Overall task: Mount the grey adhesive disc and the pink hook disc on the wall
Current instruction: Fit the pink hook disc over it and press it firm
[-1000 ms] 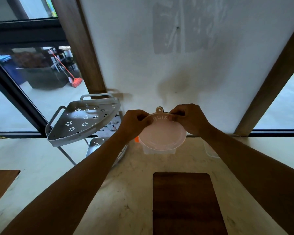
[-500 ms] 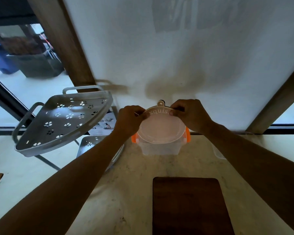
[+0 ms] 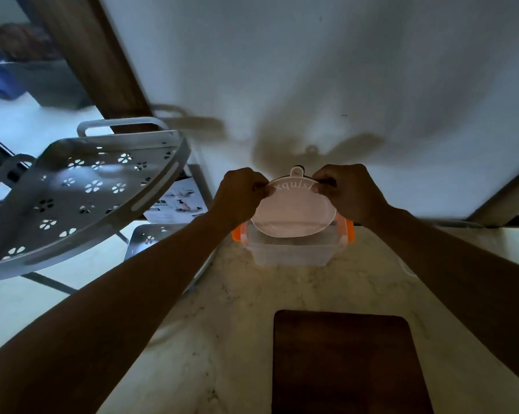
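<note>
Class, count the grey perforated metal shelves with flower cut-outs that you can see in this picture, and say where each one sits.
2. One corner shelf stands raised at the left; a second shelf lies lower, mostly hidden behind the left forearm. More may be hidden.

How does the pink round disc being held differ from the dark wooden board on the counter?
The pink round disc is pale, circular, lettered and carries a small tab at its top; the dark wooden board is a plain brown rounded rectangle. The disc is held off the counter, tilted, pinched at its upper edge by the left hand and right hand; the board lies flat and untouched on the marble counter. Both are thin and flat.
</note>
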A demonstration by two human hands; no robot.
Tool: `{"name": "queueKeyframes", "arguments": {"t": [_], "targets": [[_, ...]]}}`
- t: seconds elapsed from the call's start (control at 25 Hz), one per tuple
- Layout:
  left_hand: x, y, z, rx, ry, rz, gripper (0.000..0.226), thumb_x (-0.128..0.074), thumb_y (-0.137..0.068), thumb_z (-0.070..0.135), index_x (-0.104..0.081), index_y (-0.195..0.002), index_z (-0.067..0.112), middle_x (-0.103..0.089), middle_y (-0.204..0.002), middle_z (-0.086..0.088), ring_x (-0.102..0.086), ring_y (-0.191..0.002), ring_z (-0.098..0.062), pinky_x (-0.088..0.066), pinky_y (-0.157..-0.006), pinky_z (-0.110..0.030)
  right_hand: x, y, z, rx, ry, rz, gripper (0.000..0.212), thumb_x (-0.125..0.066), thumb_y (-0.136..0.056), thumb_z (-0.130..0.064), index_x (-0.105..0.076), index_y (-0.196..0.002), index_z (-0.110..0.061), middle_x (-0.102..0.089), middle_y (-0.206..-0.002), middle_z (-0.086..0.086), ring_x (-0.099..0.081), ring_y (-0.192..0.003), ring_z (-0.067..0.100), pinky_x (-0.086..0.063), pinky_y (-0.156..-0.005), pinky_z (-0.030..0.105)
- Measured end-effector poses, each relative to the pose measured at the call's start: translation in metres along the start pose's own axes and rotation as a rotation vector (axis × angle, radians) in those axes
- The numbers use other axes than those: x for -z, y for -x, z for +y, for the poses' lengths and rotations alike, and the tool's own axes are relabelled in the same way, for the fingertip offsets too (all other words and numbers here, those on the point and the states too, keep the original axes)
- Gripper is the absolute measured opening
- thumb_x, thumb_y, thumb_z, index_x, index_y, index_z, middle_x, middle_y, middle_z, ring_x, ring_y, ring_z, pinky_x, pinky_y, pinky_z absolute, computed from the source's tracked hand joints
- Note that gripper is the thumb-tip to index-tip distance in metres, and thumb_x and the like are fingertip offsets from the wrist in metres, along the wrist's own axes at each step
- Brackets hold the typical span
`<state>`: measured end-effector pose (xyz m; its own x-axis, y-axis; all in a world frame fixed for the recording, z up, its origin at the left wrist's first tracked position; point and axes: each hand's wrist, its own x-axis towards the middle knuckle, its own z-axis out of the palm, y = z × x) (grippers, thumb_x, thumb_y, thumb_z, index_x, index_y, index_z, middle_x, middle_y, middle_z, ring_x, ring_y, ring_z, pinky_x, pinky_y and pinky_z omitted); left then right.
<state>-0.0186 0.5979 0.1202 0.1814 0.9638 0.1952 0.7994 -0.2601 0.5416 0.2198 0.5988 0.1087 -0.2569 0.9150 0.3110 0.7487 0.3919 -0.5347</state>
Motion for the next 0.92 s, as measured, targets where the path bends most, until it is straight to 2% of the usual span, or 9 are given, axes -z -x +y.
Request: {"name": "queueKeyframes", "arguments": {"t": [0.12, 0.28, 0.48, 0.64, 0.84, 0.92], "targets": [[-0.020, -0.010, -0.012, 0.015, -0.002, -0.052, 0.018, -0.069, -0.089, 0.024, -0.077, -0.094, 0.009, -0.072, -0.088, -0.012, -0.064, -0.084, -0.027, -0.049, -0.078, -0.037, -0.014, -0.002, 0.017, -0.034, -0.015, -0.025, 0.008, -0.073, -0.087, -0.018, -0.075, -0.093, -0.014, -0.076, -0.084, 0.002, -0.068, -0.075, 0.018, -0.052, -0.071, 0.033], [-0.045, -0.021, -0.025, -0.014, -0.014, -0.102, 0.020, -0.065, -0.091, 0.022, -0.075, -0.094, 0.005, -0.070, -0.088, -0.016, -0.062, -0.083, -0.031, -0.049, -0.079, -0.044, -0.035, -0.008, 0.040, -0.063, 0.004, -0.037, 0.008, -0.073, -0.086, -0.020, -0.074, -0.091, -0.012, -0.075, -0.081, 0.003, -0.066, -0.074, 0.018, -0.049, -0.068, 0.032], [-0.059, -0.024, -0.036, -0.063, -0.055, -0.098, 0.021, -0.056, -0.096, 0.020, -0.067, -0.094, 0.003, -0.064, -0.092, -0.018, -0.058, -0.084, -0.031, -0.041, -0.071, -0.035, -0.041, -0.011, 0.050, -0.048, 0.014, -0.045, 0.010, -0.073, -0.086, -0.023, -0.074, -0.091, -0.014, -0.074, -0.080, 0.001, -0.065, -0.070, 0.015, -0.047, -0.066, 0.029], [-0.063, -0.026, -0.035, -0.069, -0.061, -0.066, 0.019, -0.055, -0.097, 0.017, -0.065, -0.096, 0.001, -0.063, -0.097, -0.020, -0.058, -0.088, -0.034, -0.045, -0.076, -0.039, -0.045, -0.018, 0.049, 0.003, 0.033, -0.023, 0.011, -0.073, -0.086, -0.022, -0.074, -0.091, -0.013, -0.073, -0.081, 0.003, -0.065, -0.071, 0.018, -0.051, -0.070, 0.037], [-0.071, -0.025, -0.045, -0.101, -0.071, 0.044, 0.017, -0.054, -0.098, 0.015, -0.066, -0.096, 0.003, -0.063, -0.099, -0.016, -0.058, -0.087, -0.029, -0.039, -0.074, -0.027, -0.053, -0.018, 0.051, 0.012, 0.031, 0.024, 0.012, -0.074, -0.084, -0.024, -0.074, -0.094, -0.016, -0.071, -0.089, 0.002, -0.065, -0.077, 0.018, -0.053, -0.075, 0.040], [-0.076, -0.024, -0.050, -0.106, -0.063, 0.080, 0.017, -0.054, -0.098, 0.014, -0.066, -0.099, 0.003, -0.063, -0.101, -0.016, -0.059, -0.091, -0.029, -0.042, -0.079, -0.028, -0.055, -0.018, 0.049, 0.006, 0.024, 0.038, 0.013, -0.072, -0.086, -0.024, -0.074, -0.097, -0.017, -0.071, -0.090, 0.002, -0.065, -0.079, 0.017, -0.053, -0.076, 0.039]]}}
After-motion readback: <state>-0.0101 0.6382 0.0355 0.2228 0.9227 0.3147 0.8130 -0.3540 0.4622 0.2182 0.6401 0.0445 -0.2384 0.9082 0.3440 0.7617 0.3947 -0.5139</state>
